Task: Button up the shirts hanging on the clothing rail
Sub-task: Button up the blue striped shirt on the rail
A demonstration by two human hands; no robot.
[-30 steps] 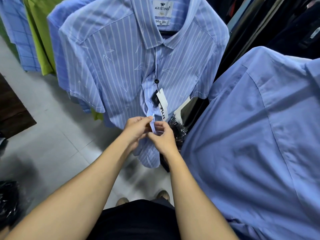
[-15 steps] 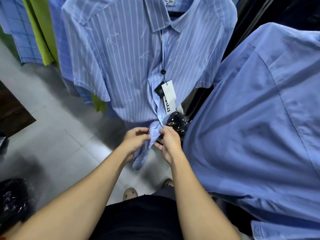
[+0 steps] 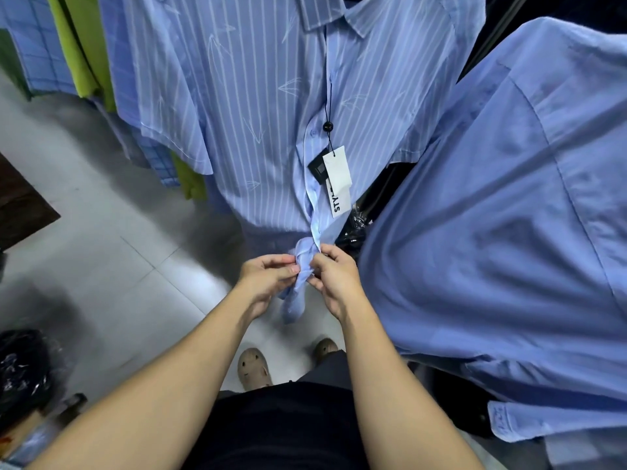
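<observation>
A light blue shirt with white stripes (image 3: 258, 106) hangs straight ahead, its front closed down to a button near the paper tags (image 3: 334, 176). Below the tags the placket narrows into a bunched strip at the hem (image 3: 298, 290). My left hand (image 3: 268, 278) pinches that strip from the left. From the right, my right hand (image 3: 334, 276) pinches the same spot, fingertips almost meeting. The button between them is hidden by fingers and cloth.
A plain blue shirt (image 3: 509, 215) hangs close on the right and fills that side. Green (image 3: 81, 59) and checked blue (image 3: 37, 45) garments hang at the upper left. Grey floor tiles (image 3: 101, 239) lie below, with dark bags (image 3: 20, 368) at lower left.
Both hands have slid down the placket from just under the tags to the bottom of the shirt, and the view has tilted downward.
</observation>
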